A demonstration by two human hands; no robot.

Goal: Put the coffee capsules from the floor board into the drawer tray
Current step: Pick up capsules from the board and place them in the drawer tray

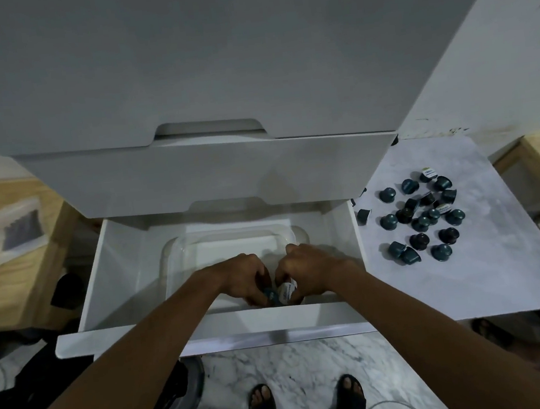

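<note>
Over the clear tray [180, 247], your left hand [246, 278] pinches a teal capsule [269, 293], your right hand [307, 268] a white-lidded capsule [287, 291]; other capsules [420, 223] lie on the floor board [469, 270].

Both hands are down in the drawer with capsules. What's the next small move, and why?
Probably release: open both hands so the held capsules settle in the clear tray. The left hand and right hand grip them low over the tray's near end, inside the drawer, while many loose capsules lie on the board to the right.
</note>
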